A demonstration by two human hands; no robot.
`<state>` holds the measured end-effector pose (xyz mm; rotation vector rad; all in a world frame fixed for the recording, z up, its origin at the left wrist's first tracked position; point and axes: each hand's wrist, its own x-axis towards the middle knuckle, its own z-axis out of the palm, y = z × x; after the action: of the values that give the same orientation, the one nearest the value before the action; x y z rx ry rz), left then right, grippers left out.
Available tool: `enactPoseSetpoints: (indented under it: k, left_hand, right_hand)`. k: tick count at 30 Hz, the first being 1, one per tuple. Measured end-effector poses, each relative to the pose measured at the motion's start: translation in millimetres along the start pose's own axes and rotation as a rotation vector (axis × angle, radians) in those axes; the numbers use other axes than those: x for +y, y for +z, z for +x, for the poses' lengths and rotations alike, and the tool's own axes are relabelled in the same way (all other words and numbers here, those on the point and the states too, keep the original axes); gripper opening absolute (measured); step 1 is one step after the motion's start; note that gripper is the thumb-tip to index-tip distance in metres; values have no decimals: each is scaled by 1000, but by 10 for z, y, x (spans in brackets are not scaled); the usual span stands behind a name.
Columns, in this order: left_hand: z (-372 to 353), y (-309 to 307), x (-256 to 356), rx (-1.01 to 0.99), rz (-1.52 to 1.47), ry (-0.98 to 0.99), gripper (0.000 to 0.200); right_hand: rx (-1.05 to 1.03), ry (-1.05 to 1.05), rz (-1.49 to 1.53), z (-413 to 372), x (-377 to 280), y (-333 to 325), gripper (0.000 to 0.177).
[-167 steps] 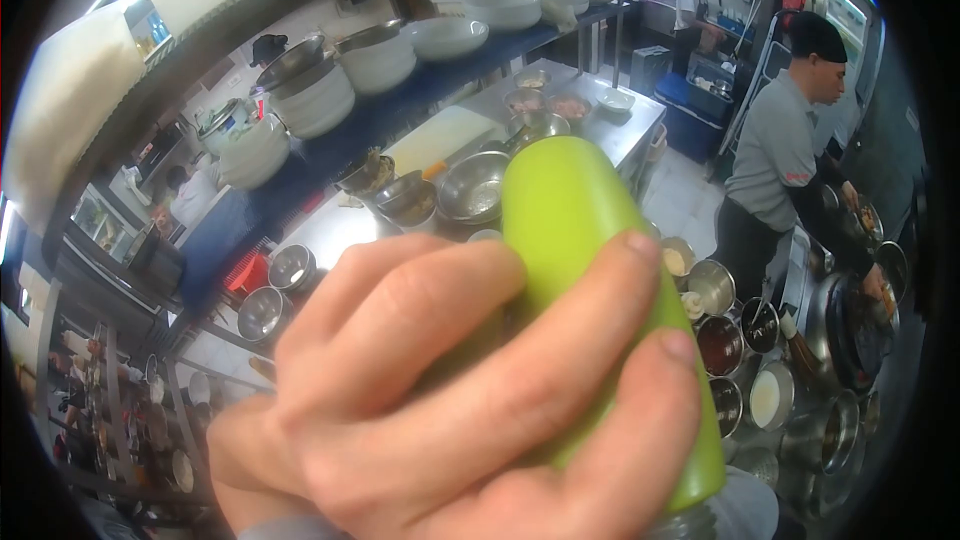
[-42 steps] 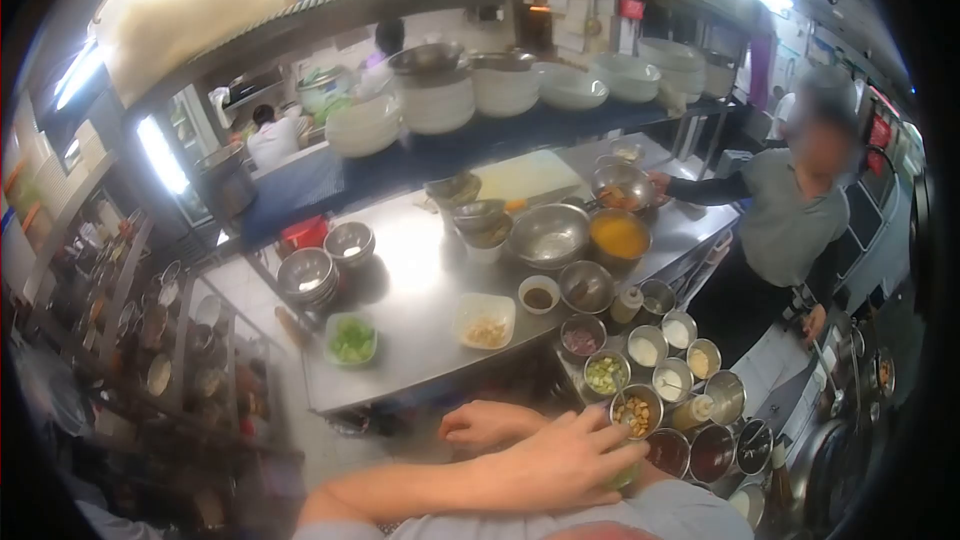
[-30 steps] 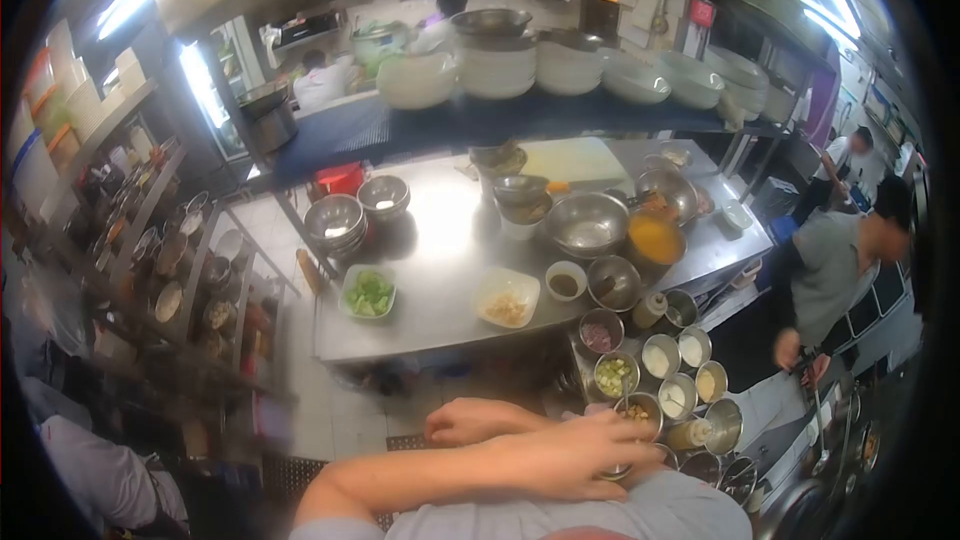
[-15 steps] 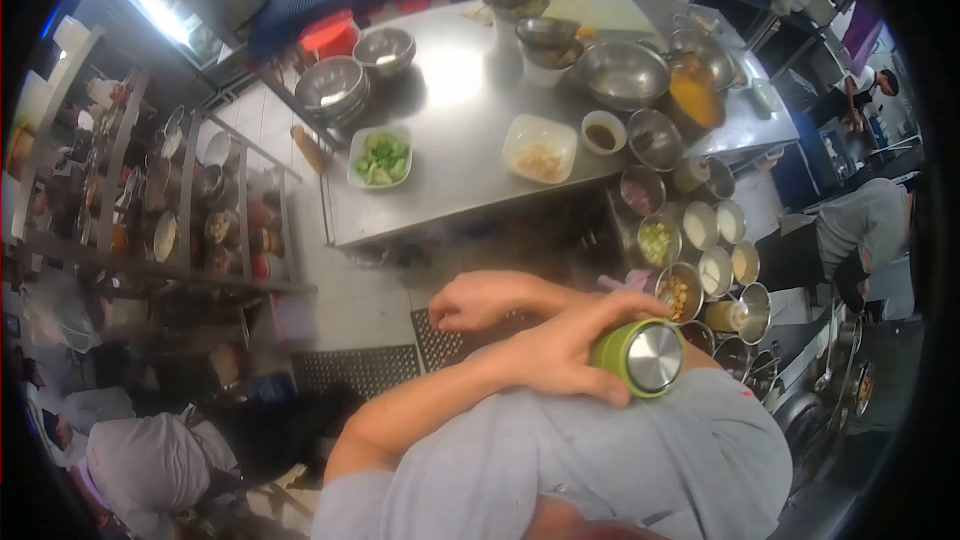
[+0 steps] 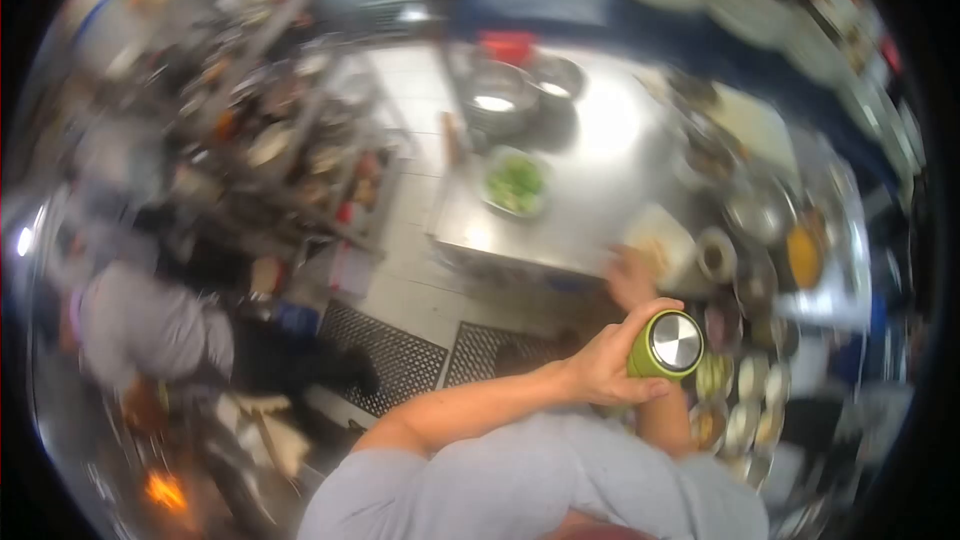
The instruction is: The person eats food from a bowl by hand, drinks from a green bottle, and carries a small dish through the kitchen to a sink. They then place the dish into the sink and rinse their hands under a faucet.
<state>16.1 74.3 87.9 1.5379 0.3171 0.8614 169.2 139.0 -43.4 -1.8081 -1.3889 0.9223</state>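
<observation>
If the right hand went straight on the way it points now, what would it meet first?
Probably the white bowl: the right hand overlaps its left edge in the picture, though blur hides depth and contact.

Nearest us, the green flask (image 5: 666, 346) shows a smooth coloured body and a shiny metal end. Our shirt (image 5: 470, 470) is matt grey cloth. Farther off we see a glossy steel table (image 5: 590, 210), polished metal bowls (image 5: 508, 82) and a red tub (image 5: 506, 46), apparently plastic; left, dark perforated mats (image 5: 385, 352) look rough against smooth pale tiles (image 5: 410, 283).
</observation>
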Motion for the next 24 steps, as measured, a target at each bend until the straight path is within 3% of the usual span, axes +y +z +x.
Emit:
enactPoseSetpoints:
  k: [2, 5, 6, 7, 11, 13, 15, 18, 20, 23, 24]
  left_hand:
    - [94, -300, -9, 247, 106, -71, 92]
    - [418, -651, -408, 599, 418, 36, 85]
    - [542, -772, -555, 661, 439, 11, 85]
    - [640, -879, -713, 705, 452, -17, 84]
    - [939, -1204, -1549, 848, 524, -92, 79]
    - [1050, -1214, -1905, 898, 700, -67, 80]
    - [1119, -1110, -2156, 934, 726, -50, 81]
    - [1268, -961, -2184, 885, 690, -77, 83]
    - [1351, -987, -2276, 822, 604, -106, 89]
    - [1336, -952, -1927, 735, 557, -193, 96]
    - [1192, -963, -1911, 763, 564, -253, 95]
  right_hand:
    - [134, -189, 314, -69, 646, -408, 49]
    - [208, 25, -423, 167, 1857, -664, 59]
    - [166, 83, -515, 234, 2108, -632, 63]
    - [130, 126, -397, 331, 2371, -534, 61]
    - [195, 255, 55, 547, 2473, -264, 49]
    - [222, 306, 249, 571, 2427, -207, 42]
    - [175, 235, 215, 473, 2717, -246, 37]
    - [175, 221, 246, 102, 2674, -517, 33]
    - [166, 215, 315, -180, 2206, -812, 35]
    - [128, 269, 522, -491, 1437, -1136, 38]
    - [108, 145, 369, -476, 1563, -1121, 42]
